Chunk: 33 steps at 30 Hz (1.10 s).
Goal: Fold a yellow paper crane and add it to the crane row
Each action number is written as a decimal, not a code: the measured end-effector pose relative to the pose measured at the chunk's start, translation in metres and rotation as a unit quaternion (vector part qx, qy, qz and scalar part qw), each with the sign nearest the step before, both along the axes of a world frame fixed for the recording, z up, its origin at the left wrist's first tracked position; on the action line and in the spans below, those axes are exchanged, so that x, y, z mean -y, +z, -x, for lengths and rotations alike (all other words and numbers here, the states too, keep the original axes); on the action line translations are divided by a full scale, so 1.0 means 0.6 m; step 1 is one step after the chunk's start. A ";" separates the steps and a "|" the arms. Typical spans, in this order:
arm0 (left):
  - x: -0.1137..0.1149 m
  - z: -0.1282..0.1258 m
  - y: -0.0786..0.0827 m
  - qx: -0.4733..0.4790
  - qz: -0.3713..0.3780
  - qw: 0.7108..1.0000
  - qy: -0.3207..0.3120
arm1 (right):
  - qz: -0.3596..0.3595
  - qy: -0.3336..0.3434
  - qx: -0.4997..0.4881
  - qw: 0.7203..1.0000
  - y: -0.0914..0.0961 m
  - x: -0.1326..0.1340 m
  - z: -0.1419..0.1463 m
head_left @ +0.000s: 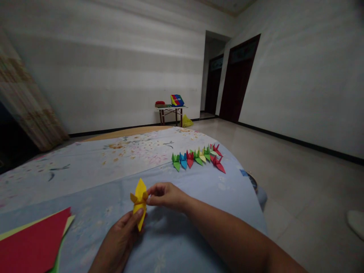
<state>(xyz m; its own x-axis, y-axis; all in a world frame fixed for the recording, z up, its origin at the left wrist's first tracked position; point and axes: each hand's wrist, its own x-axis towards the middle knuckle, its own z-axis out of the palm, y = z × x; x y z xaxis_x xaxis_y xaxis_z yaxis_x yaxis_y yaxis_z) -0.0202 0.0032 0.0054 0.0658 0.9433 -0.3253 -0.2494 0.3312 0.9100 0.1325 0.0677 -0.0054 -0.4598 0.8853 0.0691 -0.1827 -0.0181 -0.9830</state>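
A yellow origami crane (140, 197), its wings spread, is held up above the blue flowered cloth. My left hand (125, 233) pinches its lower wing between thumb and fingers. With thumb and forefinger, my right hand (166, 194) grips the small folded point on the crane's right side. Another folded point sticks out on the left, free of both hands. Beyond my right hand, several finished paper cranes (190, 159) in green, blue, red and pale yellow stand in a row on the cloth.
Red, yellow and green paper sheets (31, 244) lie stacked at the table's lower left. The round table's edge curves along the right, with a stool (260, 193) beside it. By the far wall, a small table (170, 108) carries a colourful box (177, 100).
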 end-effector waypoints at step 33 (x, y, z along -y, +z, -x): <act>0.006 -0.022 -0.012 -0.150 -0.096 0.984 -0.023 | -0.097 -0.241 0.195 0.946 -0.037 -0.070 -0.127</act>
